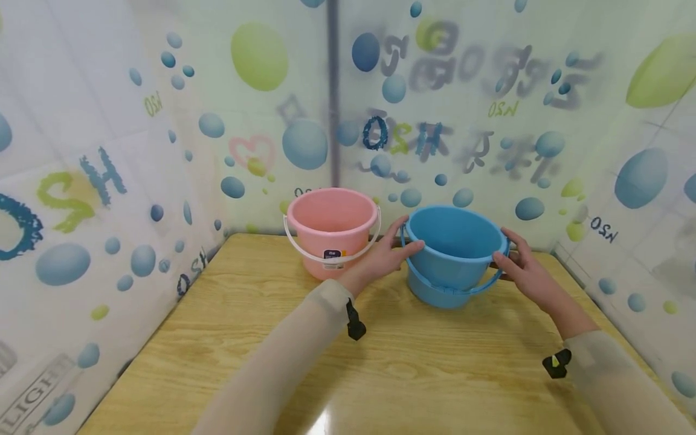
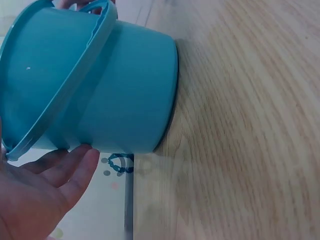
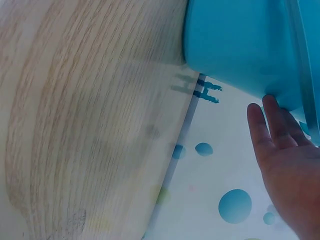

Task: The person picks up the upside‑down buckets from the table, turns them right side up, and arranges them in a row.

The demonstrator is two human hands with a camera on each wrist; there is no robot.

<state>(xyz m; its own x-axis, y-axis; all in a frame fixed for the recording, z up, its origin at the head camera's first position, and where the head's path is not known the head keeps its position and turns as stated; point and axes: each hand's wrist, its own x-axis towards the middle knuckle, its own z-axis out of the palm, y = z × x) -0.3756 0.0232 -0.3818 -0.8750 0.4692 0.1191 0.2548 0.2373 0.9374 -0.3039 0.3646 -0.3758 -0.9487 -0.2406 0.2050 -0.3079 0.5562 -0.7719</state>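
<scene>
A blue bucket [image 1: 448, 272] stands upright on the wooden table, its blue handle hanging down across the front. My left hand [image 1: 387, 254] grips the left side of its rim, thumb along the front edge. On the opposite side, my right hand [image 1: 524, 272] holds the rim, with the thumb at the top edge. In the left wrist view, fingers of the left hand [image 2: 45, 195] touch the bucket's wall [image 2: 130, 85] under the rim. From the right wrist, fingers of the right hand [image 3: 287, 155] lie against the blue wall [image 3: 240, 45].
A pink bucket [image 1: 334, 238] with a white handle and a dark label stands left of the blue one, close behind my left wrist. The wooden table [image 1: 424, 374] ends at a patterned curtain [image 1: 261, 121] behind and at both sides.
</scene>
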